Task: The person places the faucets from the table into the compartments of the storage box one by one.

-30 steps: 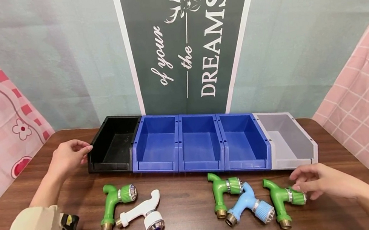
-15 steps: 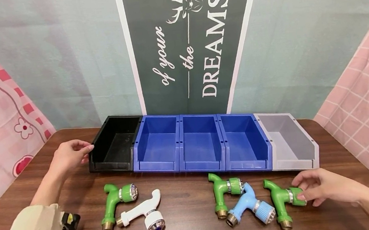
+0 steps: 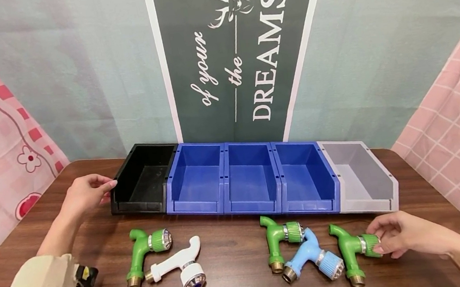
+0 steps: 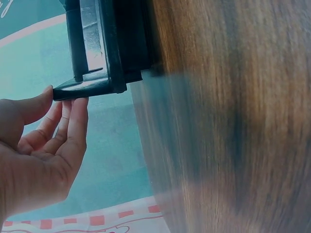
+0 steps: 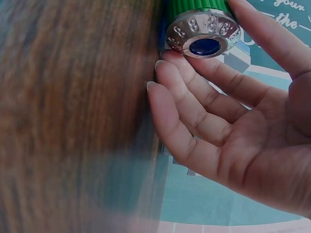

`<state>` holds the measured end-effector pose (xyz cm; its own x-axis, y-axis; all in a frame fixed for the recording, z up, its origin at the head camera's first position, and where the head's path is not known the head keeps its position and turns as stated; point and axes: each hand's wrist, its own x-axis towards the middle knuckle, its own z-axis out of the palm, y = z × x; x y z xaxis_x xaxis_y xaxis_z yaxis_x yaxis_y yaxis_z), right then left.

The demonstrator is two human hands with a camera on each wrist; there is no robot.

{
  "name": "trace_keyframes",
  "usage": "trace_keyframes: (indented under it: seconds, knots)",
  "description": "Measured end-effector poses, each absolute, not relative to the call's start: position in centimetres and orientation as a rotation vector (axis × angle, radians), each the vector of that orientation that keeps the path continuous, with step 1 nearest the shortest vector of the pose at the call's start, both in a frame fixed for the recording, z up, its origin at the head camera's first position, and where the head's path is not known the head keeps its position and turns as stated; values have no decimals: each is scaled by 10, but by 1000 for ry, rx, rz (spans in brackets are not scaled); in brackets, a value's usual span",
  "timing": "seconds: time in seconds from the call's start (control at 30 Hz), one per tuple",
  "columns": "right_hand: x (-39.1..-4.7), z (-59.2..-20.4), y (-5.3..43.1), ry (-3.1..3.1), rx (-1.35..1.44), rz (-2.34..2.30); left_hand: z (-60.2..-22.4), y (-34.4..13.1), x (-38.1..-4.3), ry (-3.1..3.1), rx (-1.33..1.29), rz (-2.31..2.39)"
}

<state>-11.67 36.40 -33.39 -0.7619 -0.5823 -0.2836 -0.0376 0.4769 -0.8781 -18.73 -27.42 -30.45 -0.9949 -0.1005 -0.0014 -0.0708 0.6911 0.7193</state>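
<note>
My left hand (image 3: 84, 194) is at the outer left side of the black bin (image 3: 143, 204). In the left wrist view its thumb and fingers (image 4: 77, 126) pinch the bin's side rim. At the right, my right hand (image 3: 406, 236) holds the ribbed knob of a green tap (image 3: 348, 248) between thumb and fingers. The right wrist view shows the knob's chrome cap (image 5: 204, 34) with a dark blue centre, the lower fingers curled beneath it near the tabletop. This tap lies on the table with its brass threaded end towards me.
Three blue bins (image 3: 251, 183) and a grey bin (image 3: 364, 180) continue the row from the black bin. A light blue tap (image 3: 308, 255) and another green tap (image 3: 273, 242) lie left of the held one. Further left are a green tap (image 3: 140, 253) and a white tap (image 3: 179, 263).
My right hand has moved slightly down and closed its thumb and fingers onto the green tap's knob. The left hand stays at the black bin.
</note>
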Motion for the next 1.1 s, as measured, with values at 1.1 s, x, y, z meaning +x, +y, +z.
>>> trace_keyframes:
  seconds: [1.1]
  knots:
    - [-122,-338,368,1752,-565,-1709,-308,-276,-187,-2825,87,-1235]
